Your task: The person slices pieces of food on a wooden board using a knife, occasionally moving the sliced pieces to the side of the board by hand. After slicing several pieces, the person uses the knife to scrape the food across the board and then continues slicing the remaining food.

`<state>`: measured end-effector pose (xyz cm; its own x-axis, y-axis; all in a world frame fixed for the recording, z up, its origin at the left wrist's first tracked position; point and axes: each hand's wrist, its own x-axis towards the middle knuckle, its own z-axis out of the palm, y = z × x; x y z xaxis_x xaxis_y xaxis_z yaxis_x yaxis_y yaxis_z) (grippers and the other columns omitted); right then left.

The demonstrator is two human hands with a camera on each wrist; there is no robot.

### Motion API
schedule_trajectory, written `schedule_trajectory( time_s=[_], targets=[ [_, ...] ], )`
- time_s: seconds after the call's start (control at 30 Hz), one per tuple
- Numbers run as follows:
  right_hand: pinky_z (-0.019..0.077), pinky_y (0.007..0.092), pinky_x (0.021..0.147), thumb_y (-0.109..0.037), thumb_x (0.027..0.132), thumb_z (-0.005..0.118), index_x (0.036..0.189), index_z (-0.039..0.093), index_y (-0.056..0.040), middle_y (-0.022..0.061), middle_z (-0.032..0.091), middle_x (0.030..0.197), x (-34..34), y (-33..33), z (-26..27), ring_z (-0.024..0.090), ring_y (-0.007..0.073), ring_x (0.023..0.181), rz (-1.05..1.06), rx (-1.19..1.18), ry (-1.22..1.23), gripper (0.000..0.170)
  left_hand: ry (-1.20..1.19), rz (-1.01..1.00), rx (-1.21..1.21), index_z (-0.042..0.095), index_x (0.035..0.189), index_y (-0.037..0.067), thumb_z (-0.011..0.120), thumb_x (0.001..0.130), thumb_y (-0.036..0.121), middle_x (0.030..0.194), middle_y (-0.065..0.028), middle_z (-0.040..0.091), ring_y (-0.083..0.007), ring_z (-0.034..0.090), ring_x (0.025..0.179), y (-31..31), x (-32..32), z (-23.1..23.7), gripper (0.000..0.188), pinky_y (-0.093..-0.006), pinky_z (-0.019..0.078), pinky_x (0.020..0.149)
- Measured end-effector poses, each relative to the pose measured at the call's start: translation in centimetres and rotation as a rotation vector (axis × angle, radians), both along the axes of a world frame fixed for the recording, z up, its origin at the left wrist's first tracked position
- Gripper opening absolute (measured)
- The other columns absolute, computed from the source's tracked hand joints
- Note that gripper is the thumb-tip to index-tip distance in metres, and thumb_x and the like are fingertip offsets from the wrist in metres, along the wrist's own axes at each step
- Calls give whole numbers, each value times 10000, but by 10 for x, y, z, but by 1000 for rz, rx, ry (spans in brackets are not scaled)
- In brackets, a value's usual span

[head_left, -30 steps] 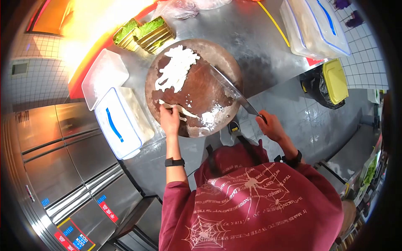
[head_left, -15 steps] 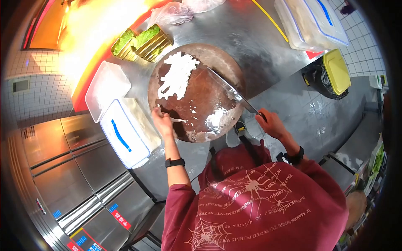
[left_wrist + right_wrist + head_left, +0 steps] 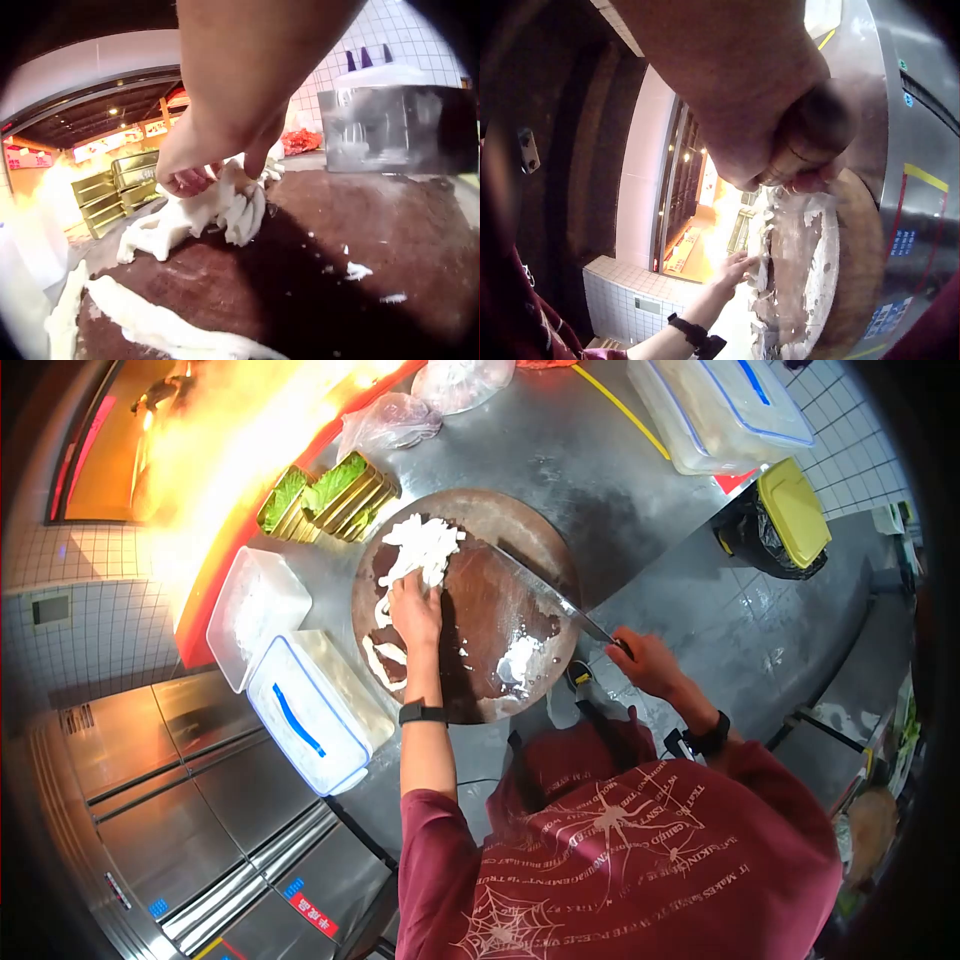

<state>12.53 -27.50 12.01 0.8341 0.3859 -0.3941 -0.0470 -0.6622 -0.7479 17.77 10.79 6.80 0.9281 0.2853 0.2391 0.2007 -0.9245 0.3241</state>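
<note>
On a round wooden chopping board point(image 3: 500, 585) lies a heap of soft white strips point(image 3: 425, 540). My left hand point(image 3: 415, 610) is at the near side of this heap; in the left wrist view its fingers and thumb curl round some of the white strips point(image 3: 240, 214). Separate strips point(image 3: 150, 315) lie at the board's left edge. My right hand point(image 3: 648, 660) grips the handle of a cleaver point(image 3: 397, 131), whose wide blade stands on edge over the board's right part. The right wrist view shows the round wooden handle end point(image 3: 825, 120) inside the fist.
Left of the board stand an uncovered plastic box point(image 3: 260, 605) and a lidded box point(image 3: 310, 710). Metal tins with green leaves point(image 3: 345, 495) and plastic bags point(image 3: 390, 422) are beyond it. White scraps point(image 3: 520, 660) cling to the near right of the board. A yellow-lidded bin point(image 3: 795, 510) stands rightward.
The left hand carried a white strip to the board's left edge, left it there, then moved forward onto the heap. The right hand keeps its grip on the cleaver, barely moving.
</note>
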Motion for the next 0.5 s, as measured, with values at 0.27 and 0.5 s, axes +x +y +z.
schedule_trajectory(
  time_s=[0.27, 0.5],
  targets=[
    [433, 496, 653, -359, 977, 537, 976, 572, -41, 225, 620, 777, -1, -2, -4, 594, 443, 754, -8, 58, 37, 320, 155, 139, -388, 679, 914, 33, 721, 844, 163, 750, -99, 680, -220, 612, 642, 17, 7, -1, 154, -342, 484, 677],
    [415, 498, 646, -350, 985, 525, 968, 564, -26, 230, 609, 773, 4, -8, -6, 586, 441, 750, 40, 101, 12, 326, 138, 381, -1184, 695, 887, -34, 651, 922, 173, 726, 24, 613, -76, 539, 682, -29, -70, 25, 214, -253, 425, 634]
  ],
)
